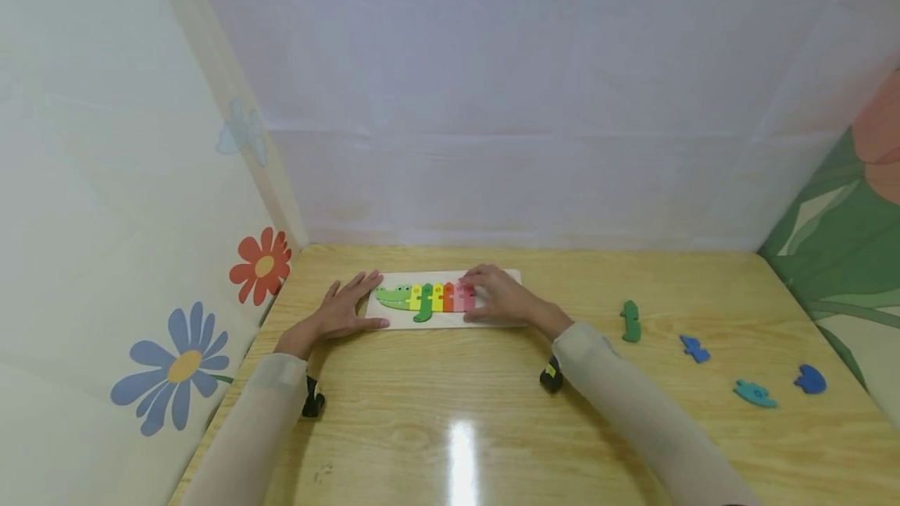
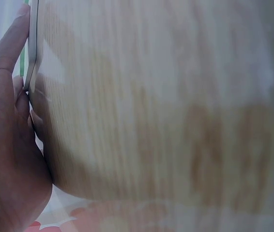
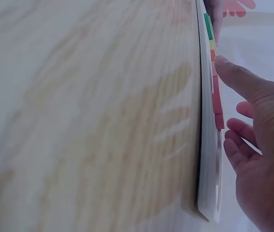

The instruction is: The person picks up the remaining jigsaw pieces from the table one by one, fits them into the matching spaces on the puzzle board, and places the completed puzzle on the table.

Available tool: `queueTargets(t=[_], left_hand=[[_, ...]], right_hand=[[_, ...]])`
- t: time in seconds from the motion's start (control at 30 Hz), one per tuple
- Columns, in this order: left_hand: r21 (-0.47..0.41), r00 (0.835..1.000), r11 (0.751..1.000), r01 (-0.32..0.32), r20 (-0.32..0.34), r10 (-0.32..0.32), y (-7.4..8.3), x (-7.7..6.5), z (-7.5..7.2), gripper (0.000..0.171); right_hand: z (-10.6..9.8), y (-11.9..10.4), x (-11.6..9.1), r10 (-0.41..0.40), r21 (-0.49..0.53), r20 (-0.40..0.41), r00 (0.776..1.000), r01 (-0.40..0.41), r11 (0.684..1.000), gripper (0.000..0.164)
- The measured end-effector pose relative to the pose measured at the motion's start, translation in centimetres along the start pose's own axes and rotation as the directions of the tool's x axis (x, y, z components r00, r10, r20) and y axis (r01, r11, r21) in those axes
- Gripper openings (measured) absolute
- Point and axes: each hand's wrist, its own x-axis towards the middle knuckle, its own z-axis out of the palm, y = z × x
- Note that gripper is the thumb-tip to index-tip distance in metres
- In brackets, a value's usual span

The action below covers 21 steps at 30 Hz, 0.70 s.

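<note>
A white puzzle board (image 1: 401,322) holds a row of colored pieces forming a crocodile, with a light green head piece (image 1: 395,299), a green leg piece (image 1: 424,303), yellow, orange and pink pieces. My left hand (image 1: 342,307) rests at the board's left end, thumb and fingers spread. My right hand (image 1: 501,297) is over the row's right end. Its thumb touches the pink piece (image 1: 459,299) beside a red-pink piece (image 3: 217,96), which lies partly under the hand in the head view. The other fingers bend loosely, and the right wrist view shows nothing gripped between them.
Loose puzzle pieces lie on the wooden table (image 1: 422,412) to the right: a green one (image 1: 631,322), a blue one (image 1: 694,348), a teal one (image 1: 755,393) and a rounded blue one (image 1: 812,379). A white cloth wall (image 1: 492,100) stands behind the table.
</note>
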Motion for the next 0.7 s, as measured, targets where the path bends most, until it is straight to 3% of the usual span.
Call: queueTargets(t=[0.23,0.7], left_hand=[[-0.001,1.0,1.0,-0.002,-0.006,0.002,0.0,-0.1,0.0,0.104],[0.003,1.0,1.0,-0.009,-0.006,0.009,-0.2,0.1,0.2,0.105]], right_hand=[[-0.4,-0.2,-0.3,-0.024,-0.034,-0.01,1.0,0.024,0.999,0.08],[-1.7,-0.1,-1.8,-0.045,-0.069,-0.063,0.997,0.041,0.997,0.083]])
